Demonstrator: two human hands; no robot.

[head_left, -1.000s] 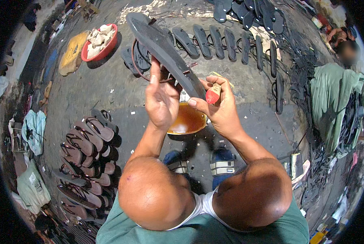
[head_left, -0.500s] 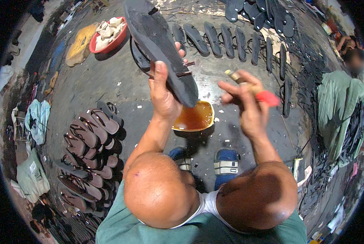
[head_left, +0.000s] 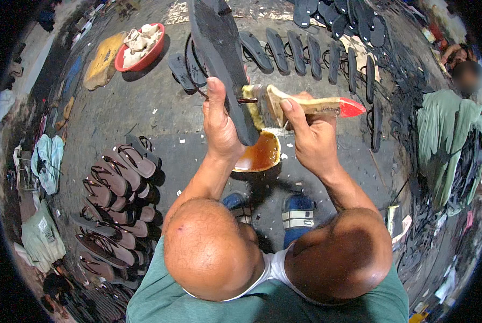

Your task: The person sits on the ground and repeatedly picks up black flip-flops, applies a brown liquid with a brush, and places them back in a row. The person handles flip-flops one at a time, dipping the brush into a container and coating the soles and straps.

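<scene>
My left hand (head_left: pixel 221 121) grips a dark sandal (head_left: pixel 215 51) by its side, the thumb on the near face and the other fingers behind it. The sole stands nearly upright, and thin straps stick out at its sides. In my right hand (head_left: pixel 312 131) is a paintbrush (head_left: pixel 308 105) with a red-tipped handle. Its yellowish bristles touch, or come very close to, the right edge of the sole. Below the sandal's lower end sits a bowl (head_left: pixel 258 170) of amber-brown liquid, partly hidden by the sandal.
Several finished-looking sandals (head_left: pixel 125 175) are piled at the left. More dark sandals (head_left: pixel 296 52) line the floor ahead, beside a red basin (head_left: pixel 158 52) of pale scraps and a yellow slab (head_left: pixel 102 63). Green cloth (head_left: pixel 440 142) hangs at the right; another person (head_left: pixel 464 72) is beyond it.
My right hand has swung the brush left, from out beside the bowl to the sandal's edge. The sandal in my left hand has turned more upright and shifted slightly right.
</scene>
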